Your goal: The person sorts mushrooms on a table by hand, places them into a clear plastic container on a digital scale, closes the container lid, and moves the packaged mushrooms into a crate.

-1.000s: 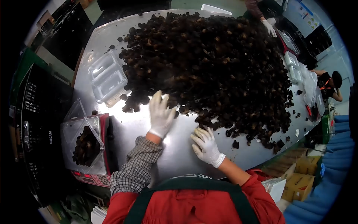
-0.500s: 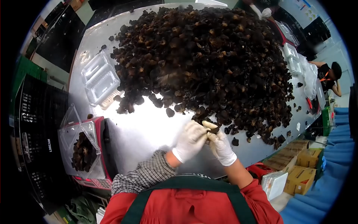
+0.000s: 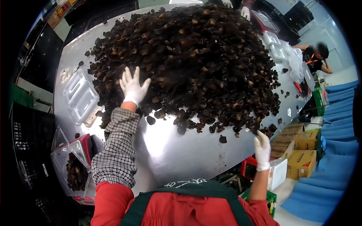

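A large heap of dark, crinkled wood ear mushrooms (image 3: 196,64) covers much of the metal table. My left hand (image 3: 134,87), in a white glove, reaches over the heap's near left side, fingers spread and holding nothing. Off to the right, near the front edge of the table, my gloved right hand (image 3: 262,151) is raised with fingers apart; no piece shows in it. A single mushroom piece (image 3: 223,139) lies on bare metal left of that hand.
Clear plastic trays (image 3: 81,100) lie left of the heap. A red scale (image 3: 86,150) bears a clear container of mushrooms (image 3: 76,173). Cardboard boxes (image 3: 301,164) stand right of the table. Gloved hands of another person (image 3: 245,13) show at the far side.
My hands have parted from around a dark mushroom piece. The left has gone forward and left over the heap, the right outward to the right. The view has shifted slightly.
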Tool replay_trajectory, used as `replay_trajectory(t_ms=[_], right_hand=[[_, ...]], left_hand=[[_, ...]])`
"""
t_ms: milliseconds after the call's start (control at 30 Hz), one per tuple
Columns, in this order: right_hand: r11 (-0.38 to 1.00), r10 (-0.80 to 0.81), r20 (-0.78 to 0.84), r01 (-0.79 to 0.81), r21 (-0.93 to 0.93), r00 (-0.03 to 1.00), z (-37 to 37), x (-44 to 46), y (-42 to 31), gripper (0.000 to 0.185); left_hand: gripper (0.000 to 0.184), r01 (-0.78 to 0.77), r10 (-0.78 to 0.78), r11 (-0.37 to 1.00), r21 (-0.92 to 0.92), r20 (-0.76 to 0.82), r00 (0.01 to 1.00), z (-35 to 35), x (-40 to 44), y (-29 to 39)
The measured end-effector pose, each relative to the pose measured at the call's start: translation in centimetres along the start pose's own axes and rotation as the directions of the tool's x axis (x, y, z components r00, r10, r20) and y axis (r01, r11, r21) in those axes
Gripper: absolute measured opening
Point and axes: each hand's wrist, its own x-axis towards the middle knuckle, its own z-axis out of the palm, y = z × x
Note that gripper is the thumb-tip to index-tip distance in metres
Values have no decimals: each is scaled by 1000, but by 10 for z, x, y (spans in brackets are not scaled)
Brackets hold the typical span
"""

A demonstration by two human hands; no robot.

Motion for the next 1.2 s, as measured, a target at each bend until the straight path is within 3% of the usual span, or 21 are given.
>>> replay_trajectory(t_ms=[33, 100, 167, 300, 333, 433, 500, 533, 733, 800, 867, 933, 1000, 1100, 1200], right_hand=[[986, 33, 60, -42, 164, 998, 26, 13, -47, 40], [958, -285, 211, 283, 41, 935, 75, 46, -115, 38], [864, -500, 162, 478, 155, 851, 131, 76, -158, 43], [831, -518, 95, 527, -180, 850, 217, 102, -216, 68], [814, -572, 58, 575, -77, 818, 222, 89, -228, 64], [680, -716, 191, 733, -24, 671, 236, 20, -224, 52], [713, -696, 329, 668, 214, 638, 231, -21, -209, 49], [703, -705, 338, 675, 223, 623, 223, -35, -204, 47], [689, -709, 266, 561, 458, 653, 176, -33, -180, 25], [674, -702, 153, 581, 456, 695, 159, 0, -189, 20], [654, -721, -30, 693, 304, 693, 153, 48, -197, 15], [705, -656, -98, 653, 276, 749, 164, 93, -192, 19], [791, -582, -6, 569, 224, 813, 176, 117, -196, 19], [815, -551, 164, 570, -107, 818, 200, 123, -197, 24], [848, -494, 306, 529, -35, 814, 201, 118, -191, 18]], left_hand=[[64, -28, 28, 999, -35, 12, 1000, 4, -10, 4], [55, -73, 78, 992, -100, 52, 996, 4, -38, 14], [48, -121, 127, 986, -118, 48, 991, -10, -69, 23], [39, -153, 160, 982, -109, 55, 986, -44, -134, 31], [47, -137, 148, 980, -145, 65, 987, -44, -153, 25], [53, -98, 115, 983, -156, 102, 988, -57, -201, 20], [62, -119, 136, 979, -168, 95, 986, -60, -225, 14], [66, -116, 133, 974, -197, 76, 988, -62, -233, 12], [68, -131, 123, 936, -328, -44, 991, -57, -244, -3], [63, -114, 97, 925, -362, -67, 993, -56, -246, -4], [58, -90, 60, 921, -378, -91, 994, -55, -245, -4], [54, -51, 9, 923, -381, -109, 994, -55, -245, -4], [47, -12, -48, 911, -411, -135, 990, -54, -245, -4], [43, -21, -42, 918, -395, -152, 988, -53, -244, -5], [40, -4, -66, 897, -442, -143, 987, -50, -244, -8]])
